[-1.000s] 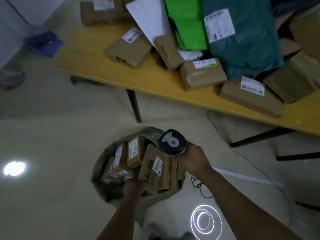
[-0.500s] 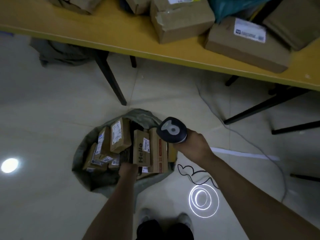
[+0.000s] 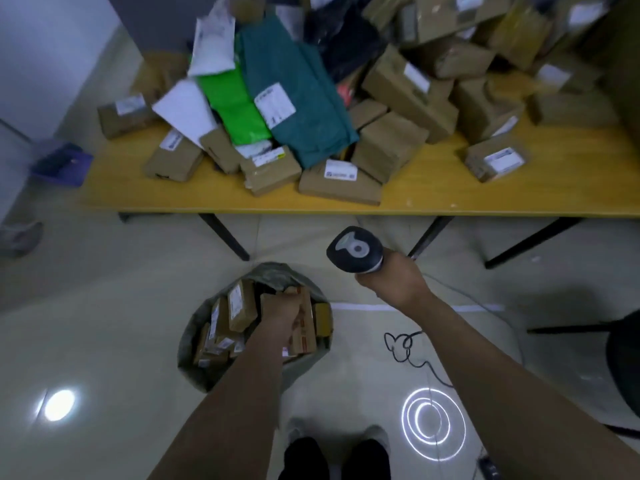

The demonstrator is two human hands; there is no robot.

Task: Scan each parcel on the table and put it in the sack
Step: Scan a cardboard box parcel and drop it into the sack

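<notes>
The right hand (image 3: 391, 284) is wrapped round the handle of a black scanner (image 3: 355, 249), held in the air between the table edge and the sack. The scanner head shows a grey panel with a round button and no legible lettering. A black cable (image 3: 405, 348) lies looped on the floor below it. The left hand (image 3: 280, 315) is low over the open mouth of the grey-green sack (image 3: 190, 341), which stands on the floor in front of the table. This hand is blurred and lies against the top of a brown box (image 3: 306, 336) standing in the sack. Whether its fingers grip that box cannot be told. The box carries red print, unreadable. Just beside it a second box (image 3: 239, 306) stands on end with a white shipping label facing up. The two hands are well apart. On the yellow table (image 3: 433, 188) lies a heap of parcels: a teal bag (image 3: 311, 64) with a white label (image 3: 275, 103), a green bag (image 3: 235, 105), white envelopes and many brown cartons. A flat carton (image 3: 346, 188) at the near edge bears a white label with a blue mark. The text on every label is too small and blurred to read.
</notes>
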